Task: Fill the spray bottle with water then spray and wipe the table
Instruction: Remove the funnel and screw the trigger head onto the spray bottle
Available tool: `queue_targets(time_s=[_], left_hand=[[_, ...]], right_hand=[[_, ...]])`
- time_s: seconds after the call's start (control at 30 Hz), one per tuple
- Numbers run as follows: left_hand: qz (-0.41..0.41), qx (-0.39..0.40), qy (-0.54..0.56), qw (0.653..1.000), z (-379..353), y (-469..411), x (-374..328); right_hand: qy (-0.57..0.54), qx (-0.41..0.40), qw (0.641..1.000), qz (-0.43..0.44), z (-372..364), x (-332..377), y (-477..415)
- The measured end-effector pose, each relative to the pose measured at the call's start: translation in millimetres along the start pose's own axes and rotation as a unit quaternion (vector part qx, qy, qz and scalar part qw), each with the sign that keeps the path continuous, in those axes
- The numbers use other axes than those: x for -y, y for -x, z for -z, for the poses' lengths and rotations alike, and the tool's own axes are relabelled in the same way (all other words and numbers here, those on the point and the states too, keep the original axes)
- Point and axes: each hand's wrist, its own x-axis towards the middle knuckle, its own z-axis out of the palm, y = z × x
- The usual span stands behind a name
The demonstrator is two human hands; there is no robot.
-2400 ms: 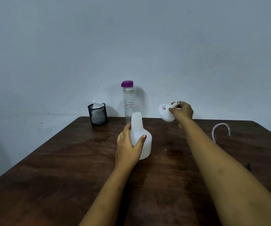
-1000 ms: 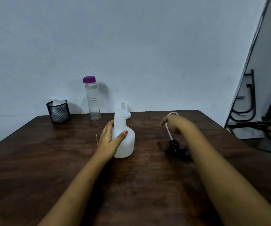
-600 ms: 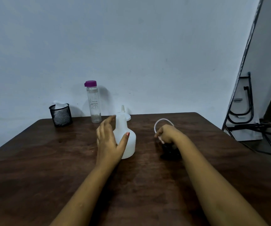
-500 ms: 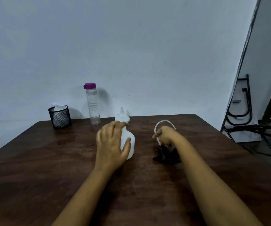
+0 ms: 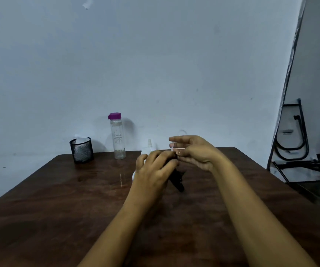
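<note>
Item: dark wooden table, set against a pale wall.

Left hand: fingers curled down over the black spray head, whose trigger end stuck out below the knuckles. It appeared to grip the head.

Right hand: fingers partly spread, thumb and forefinger seemingly pinching the thin clear tube where it met the head; the pinch was blurred and could not be told for certain.

White spray bottle: stood on the table, almost wholly hidden behind the left hand, neither hand visibly on it.

White funnel: upturned just behind the bottle.

Water bottle: purple cap on, upright by the wall.

Mesh cup: black, holding white tissue, far left.

Step in hand, as judged: handling the removed spray head and its tube; filling was not yet done.

Next move, as judged: seat the funnel and pour from the uncapped water bottle, or, if the bottle was already full, feed the tube down the neck and screw the head on.
</note>
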Motion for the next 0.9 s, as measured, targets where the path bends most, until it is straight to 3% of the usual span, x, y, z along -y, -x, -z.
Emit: queue_targets(time_s=[0.17, 0.3, 0.5, 0.63, 0.77, 0.9], left_hand=[[-0.015, -0.017, 0.112, 0.993, 41, -66, 12], [-0.010, -0.015, 0.193, 0.981, 75, -118, 17], [0.076, -0.037, 0.312, 0.946, 103, -151, 18], [0.200, -0.074, 0.329, 0.920, 101, -123, 39], [0.346, 0.032, 0.320, 0.881, 74, -58, 67], [0.454, 0.098, 0.341, 0.817, 50, -6, 71]], right_hand=[[0.202, 0.022, 0.965, 0.168, -1, 31, 14], [0.195, 0.002, 0.948, 0.253, -1, 61, 24], [0.236, -0.138, 0.906, 0.322, -4, 97, 30], [0.163, -0.144, 0.927, 0.306, -2, 102, 31], [0.138, -0.137, 0.936, 0.292, 3, 105, 36], [0.117, -0.123, 0.937, 0.306, 3, 114, 43]])
